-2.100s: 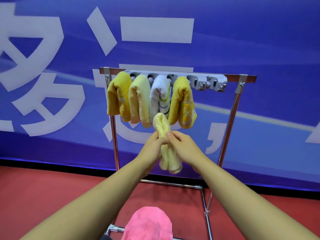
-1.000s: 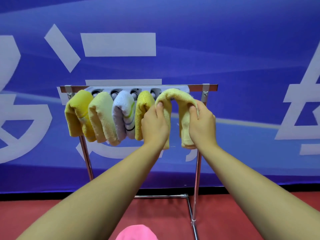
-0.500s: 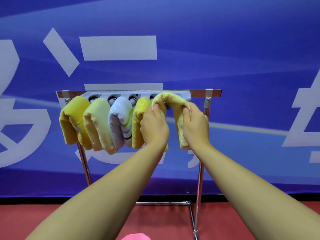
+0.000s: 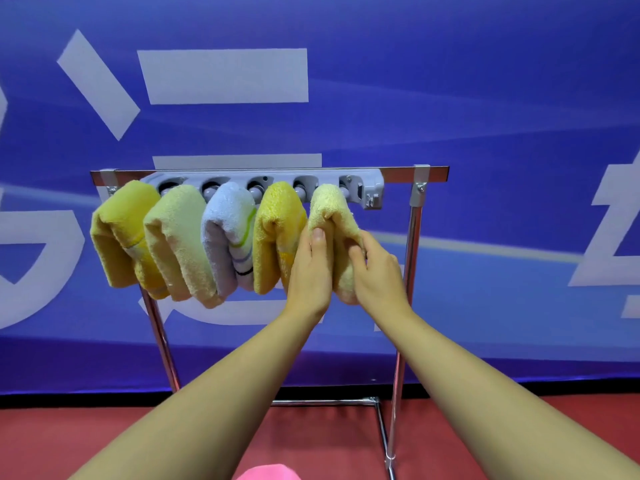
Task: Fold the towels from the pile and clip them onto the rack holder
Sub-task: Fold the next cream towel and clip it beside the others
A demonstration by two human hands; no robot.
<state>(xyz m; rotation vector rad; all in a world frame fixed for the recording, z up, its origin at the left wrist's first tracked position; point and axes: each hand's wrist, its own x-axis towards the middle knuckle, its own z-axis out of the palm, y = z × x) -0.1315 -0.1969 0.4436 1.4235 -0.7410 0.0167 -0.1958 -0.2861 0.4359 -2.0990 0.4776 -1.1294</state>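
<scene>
beside four hung towels (image 4: 194,237) — pink cloth (image 4: 268,472)

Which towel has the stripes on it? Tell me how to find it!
Look at the metal rack in front of the blue wall, where five folded towels hang from a grey clip holder. Count to the middle one: the white towel. Its neighbours are plain yellow, but this one is white with green and dark stripes.

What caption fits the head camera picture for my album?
Two hands, left hand and right hand, press a pale yellow folded towel into the grey rack holder.
</scene>
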